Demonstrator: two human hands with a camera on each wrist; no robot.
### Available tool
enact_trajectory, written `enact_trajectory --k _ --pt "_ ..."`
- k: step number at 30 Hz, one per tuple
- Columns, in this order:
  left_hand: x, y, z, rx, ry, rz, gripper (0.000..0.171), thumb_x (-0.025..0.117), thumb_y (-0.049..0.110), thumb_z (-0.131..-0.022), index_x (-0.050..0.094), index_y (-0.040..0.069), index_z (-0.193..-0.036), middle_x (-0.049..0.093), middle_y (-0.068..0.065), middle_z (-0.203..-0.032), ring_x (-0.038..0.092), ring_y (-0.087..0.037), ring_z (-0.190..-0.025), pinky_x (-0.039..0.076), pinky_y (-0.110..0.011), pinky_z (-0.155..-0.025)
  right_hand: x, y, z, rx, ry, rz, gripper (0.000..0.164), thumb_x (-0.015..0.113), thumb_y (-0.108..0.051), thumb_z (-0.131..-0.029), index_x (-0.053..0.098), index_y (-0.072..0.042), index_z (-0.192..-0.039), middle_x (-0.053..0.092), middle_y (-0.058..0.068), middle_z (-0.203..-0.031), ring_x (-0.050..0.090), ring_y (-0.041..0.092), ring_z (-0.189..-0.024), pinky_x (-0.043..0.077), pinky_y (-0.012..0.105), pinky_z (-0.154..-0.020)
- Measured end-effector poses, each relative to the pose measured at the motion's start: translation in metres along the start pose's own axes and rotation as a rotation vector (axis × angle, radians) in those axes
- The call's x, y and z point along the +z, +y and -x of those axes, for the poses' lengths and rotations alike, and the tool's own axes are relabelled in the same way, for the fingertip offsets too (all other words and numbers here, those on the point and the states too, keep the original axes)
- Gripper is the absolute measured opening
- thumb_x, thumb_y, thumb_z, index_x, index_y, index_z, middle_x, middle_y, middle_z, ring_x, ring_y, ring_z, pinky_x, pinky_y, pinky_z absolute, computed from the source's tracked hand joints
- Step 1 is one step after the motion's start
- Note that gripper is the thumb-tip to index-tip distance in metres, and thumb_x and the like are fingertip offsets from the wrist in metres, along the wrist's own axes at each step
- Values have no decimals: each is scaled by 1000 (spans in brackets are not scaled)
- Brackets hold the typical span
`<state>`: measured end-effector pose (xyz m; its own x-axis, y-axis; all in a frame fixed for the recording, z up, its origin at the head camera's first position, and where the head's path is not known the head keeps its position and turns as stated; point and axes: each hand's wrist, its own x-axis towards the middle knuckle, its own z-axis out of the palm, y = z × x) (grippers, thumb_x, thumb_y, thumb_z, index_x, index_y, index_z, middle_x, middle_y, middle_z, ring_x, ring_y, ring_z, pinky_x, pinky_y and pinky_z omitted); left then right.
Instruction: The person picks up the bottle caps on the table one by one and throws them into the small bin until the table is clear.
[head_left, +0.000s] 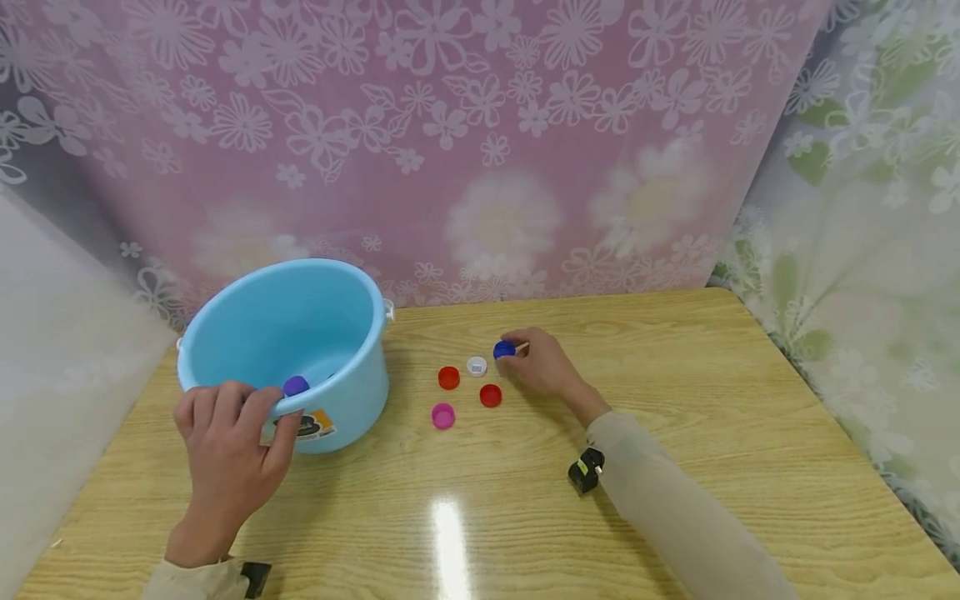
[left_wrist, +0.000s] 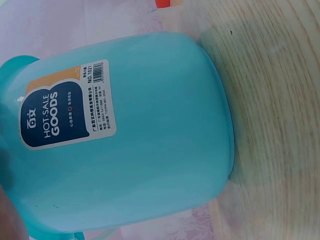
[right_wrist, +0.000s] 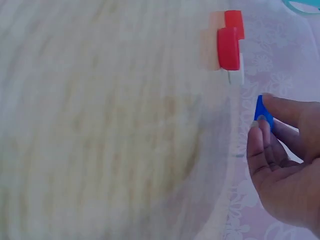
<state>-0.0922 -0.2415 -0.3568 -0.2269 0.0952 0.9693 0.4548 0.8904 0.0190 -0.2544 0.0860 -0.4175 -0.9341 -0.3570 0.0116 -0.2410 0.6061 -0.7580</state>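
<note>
- Two hands of mine are at work, well apart from each other.
- My left hand (head_left: 232,442) grips the near rim of the light-blue bucket (head_left: 363,400), fingers hooked over the edge and thumb along the outside.
- My right hand (head_left: 551,367) pinches the blue cap (head_left: 504,348) between thumb and fingertips, right of the other loose caps; I cannot tell whether it touches the table (head_left: 675,375).
- Just left of it lies the white cap (head_left: 477,367), flat on the wood.
- One red cap (head_left: 448,377) sits left of the white one; a second red cap (head_left: 491,395) lies nearer me, just below the blue one.
- Closest to me of the loose caps is the pink cap (head_left: 443,416).
- Inside the bucket, just past the rim by my left fingers, shows a purple cap (head_left: 296,386).
- The bucket stands upright on the left of the table, its printed label (left_wrist: 67,105) facing my side.
- Behind everything hangs a pink flowered curtain (head_left: 480,150).
</note>
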Motion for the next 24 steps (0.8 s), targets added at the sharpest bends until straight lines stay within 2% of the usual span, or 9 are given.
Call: enact_trajectory --k 4,11,19,24 --pt "0 1 0 0 0 -1 37 49 34 -91 56 2 -75 41 -14 -66 30 -35 -62 19 -53 -69 -4 -5 -1 10 52 -37 42 67 -18 -90 58 -3 -128 57 12 -118 58 22 -94 50 32 -74" --pt "0 1 0 -4 -6 3 37 49 34 -92 56 2 -75 41 -14 -65 31 -35 -62 19 -53 -70 -9 -13 -2 -7 111 -98 41 69 -23 -88 61 -7 -124 59 7 -108 57 20 -89 49 31 -70" --pt "-1 1 0 -5 -19 6 38 49 35 -92 56 2 -76 41 -14 -66 31 -36 -62 18 -53 -70 -14 -28 2 -43 152 -107 40 67 -28 -89 62 -10 -124 59 7 -110 58 20 -92 51 32 -72" --pt "-2 1 1 -5 -22 5 39 48 36 -93 57 2 -76 41 -14 -66 31 -35 -62 18 -53 -70 -15 -43 4 -112 173 -128 41 67 -27 -89 62 -11 -126 60 5 -114 59 18 -90 52 32 -71"
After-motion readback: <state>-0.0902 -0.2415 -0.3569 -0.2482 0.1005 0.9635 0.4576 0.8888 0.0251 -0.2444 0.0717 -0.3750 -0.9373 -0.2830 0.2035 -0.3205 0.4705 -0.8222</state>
